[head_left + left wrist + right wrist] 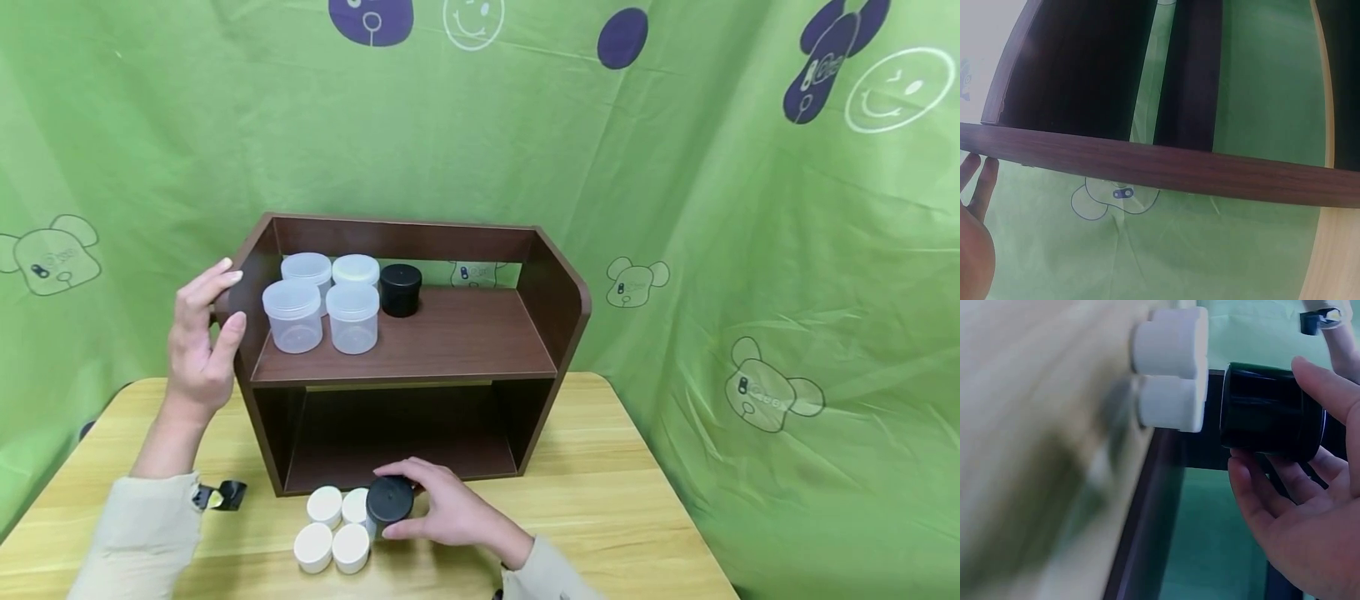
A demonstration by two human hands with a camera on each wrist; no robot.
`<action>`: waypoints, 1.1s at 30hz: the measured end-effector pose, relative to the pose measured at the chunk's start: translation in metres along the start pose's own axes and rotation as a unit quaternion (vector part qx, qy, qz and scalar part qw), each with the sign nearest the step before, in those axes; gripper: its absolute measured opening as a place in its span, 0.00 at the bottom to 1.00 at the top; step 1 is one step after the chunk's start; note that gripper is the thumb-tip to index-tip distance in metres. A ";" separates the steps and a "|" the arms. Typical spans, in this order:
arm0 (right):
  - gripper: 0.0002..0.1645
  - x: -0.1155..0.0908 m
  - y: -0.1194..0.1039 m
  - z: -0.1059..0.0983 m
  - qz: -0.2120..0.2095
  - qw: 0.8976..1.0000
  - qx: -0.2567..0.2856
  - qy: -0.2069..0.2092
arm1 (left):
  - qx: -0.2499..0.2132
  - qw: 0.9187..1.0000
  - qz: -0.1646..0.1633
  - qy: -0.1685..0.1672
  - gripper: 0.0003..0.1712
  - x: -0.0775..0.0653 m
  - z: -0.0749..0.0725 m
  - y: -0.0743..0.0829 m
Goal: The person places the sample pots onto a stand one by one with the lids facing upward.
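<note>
My right hand (450,507) grips a black lidded jar (390,500) between thumb and fingers. In the right wrist view the jar (1269,412) is off the table, beside several white jars (1169,350). Those white jars (313,547) stand in a cluster on the table, in front of the shelf. At the upper left, my left hand (201,342) rests against the side panel of the dark brown two-tier shelf (450,342), thumb at its front edge. In the left wrist view, fingertips of the left hand (977,231) touch the panel edge (1147,165).
On the upper tier, several translucent jars (292,317) stand at the left, with a black jar (400,292) to their right. The lower tier (405,433) holds nothing visible. A wooden table (607,500) bears everything, and a green printed curtain (750,292) hangs behind.
</note>
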State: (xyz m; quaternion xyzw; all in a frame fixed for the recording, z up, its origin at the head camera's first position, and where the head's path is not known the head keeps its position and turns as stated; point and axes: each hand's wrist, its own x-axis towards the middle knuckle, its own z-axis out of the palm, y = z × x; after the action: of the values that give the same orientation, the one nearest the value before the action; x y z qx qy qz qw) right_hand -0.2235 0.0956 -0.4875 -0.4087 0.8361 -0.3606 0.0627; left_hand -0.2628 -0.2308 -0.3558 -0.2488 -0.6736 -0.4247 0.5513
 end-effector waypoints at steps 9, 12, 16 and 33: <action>0.43 0.009 -0.022 -0.029 -0.019 0.999 0.033 0.026 | 0.000 1.000 0.002 0.003 0.27 0.001 0.001 0.001; 0.43 0.011 -0.029 -0.040 -0.030 0.999 0.021 0.038 | 0.000 1.000 0.002 0.003 0.27 0.000 0.001 0.000; 0.43 0.015 -0.039 -0.054 -0.033 0.998 0.019 0.055 | 0.003 1.000 -0.002 0.004 0.27 -0.001 0.000 0.000; 0.43 0.029 -0.067 -0.099 -0.042 0.991 0.031 0.123 | 0.001 1.000 -0.005 0.004 0.26 -0.002 0.001 0.001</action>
State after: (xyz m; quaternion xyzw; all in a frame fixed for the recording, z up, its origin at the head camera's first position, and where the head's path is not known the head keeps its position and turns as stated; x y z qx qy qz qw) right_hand -0.2395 0.1015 -0.3657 -0.3939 0.8077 -0.4365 -0.0437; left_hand -0.2626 -0.2294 -0.3572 -0.2432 -0.6728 -0.4280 0.5523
